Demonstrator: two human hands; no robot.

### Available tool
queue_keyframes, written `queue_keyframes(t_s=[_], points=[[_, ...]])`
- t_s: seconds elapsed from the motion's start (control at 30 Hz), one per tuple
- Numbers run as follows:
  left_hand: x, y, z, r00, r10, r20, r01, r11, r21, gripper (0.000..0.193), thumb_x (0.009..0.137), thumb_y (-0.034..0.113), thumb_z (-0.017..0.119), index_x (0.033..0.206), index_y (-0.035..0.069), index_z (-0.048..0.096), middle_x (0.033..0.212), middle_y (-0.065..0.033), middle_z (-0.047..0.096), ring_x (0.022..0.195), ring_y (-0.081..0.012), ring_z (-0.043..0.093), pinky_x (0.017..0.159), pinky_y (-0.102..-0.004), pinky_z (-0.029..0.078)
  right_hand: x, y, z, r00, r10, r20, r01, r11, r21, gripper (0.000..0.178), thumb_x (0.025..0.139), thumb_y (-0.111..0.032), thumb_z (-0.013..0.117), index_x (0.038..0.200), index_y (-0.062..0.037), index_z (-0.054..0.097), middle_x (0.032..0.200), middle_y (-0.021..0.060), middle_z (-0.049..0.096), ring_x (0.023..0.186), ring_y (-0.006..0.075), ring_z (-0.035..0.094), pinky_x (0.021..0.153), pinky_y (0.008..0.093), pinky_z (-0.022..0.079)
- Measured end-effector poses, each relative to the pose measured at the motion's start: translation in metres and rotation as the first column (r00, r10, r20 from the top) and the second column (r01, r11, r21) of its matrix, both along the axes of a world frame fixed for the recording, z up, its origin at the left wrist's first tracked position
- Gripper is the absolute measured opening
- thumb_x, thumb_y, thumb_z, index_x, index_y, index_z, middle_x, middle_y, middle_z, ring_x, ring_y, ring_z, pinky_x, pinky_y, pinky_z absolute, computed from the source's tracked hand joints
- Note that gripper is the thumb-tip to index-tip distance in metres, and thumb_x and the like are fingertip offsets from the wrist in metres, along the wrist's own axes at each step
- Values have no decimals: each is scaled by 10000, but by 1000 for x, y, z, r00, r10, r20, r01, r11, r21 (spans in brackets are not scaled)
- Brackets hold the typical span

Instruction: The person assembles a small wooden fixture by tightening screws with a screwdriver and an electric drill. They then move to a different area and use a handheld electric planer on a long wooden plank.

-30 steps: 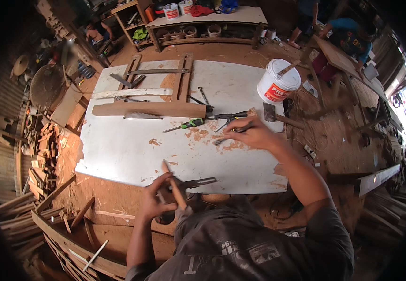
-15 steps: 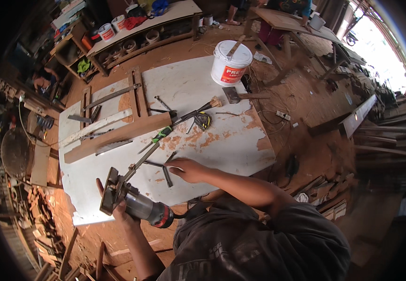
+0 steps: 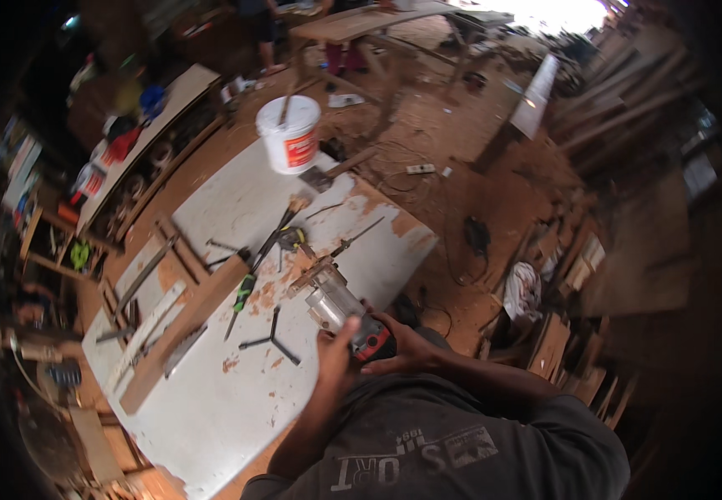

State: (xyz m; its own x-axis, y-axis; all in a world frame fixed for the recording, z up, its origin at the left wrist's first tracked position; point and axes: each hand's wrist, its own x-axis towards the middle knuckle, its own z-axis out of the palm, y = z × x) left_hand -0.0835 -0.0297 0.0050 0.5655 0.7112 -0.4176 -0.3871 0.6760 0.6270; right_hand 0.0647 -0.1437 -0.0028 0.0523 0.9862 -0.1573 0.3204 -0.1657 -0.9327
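Router (image 3: 337, 307) work is now two-handed: half a second ago only your left hand (image 3: 337, 350) carried it, while your right hand (image 3: 402, 348) lay on the worktop (image 3: 236, 400). Both now grip it above the near edge, ready for adjusting. You have one white bucket (image 3: 289, 133), one green-handled screwdriver (image 3: 244, 296), one black three-armed wrench (image 3: 270, 338).
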Motion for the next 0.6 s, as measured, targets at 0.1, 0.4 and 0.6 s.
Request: queue_keyframes(t_s=[0.1, 0.4, 0.6], points=[[4, -1, 7, 980, -196, 20, 197, 976, -88, 447, 966, 162, 719, 1322, -69, 578, 1152, -191, 714, 1081, -314, 714, 1005, -468, 571, 3, -27, 23, 994, 22, -109, -39, 987, -157, 1165, 808, -388, 955, 1619, 55, 247, 1368, 220, 654, 1287, 296, 629, 1127, 409, 468], [-55, 101, 94, 776, -13, 631, -77, 990, 115, 603, 913, 347, 750, 1352, 9, 514, 1144, -131, 653, 1102, -304, 665, 1022, -483, 559, 78, -125, -157, 832, -500, 239, 532, 841, -95, 217, 1042, -265, 695, 1076, -73, 792, 929, 85, 769, 879, 173, 706, 824, 384, 567], [-136, 198, 171, 352, 22, 936, -305, 948, 92, 735, 742, 193, 849, 1342, 17, 463, 1148, -131, 561, 1109, -255, 609, 1042, -439, 524, 294, -227, -170, 94, -681, 726, 829, 458, 321, 229, 950, -221, 693, 1103, -61, 753, 1024, 201, 746, 980, 402, 731, 887, 497, 556]])
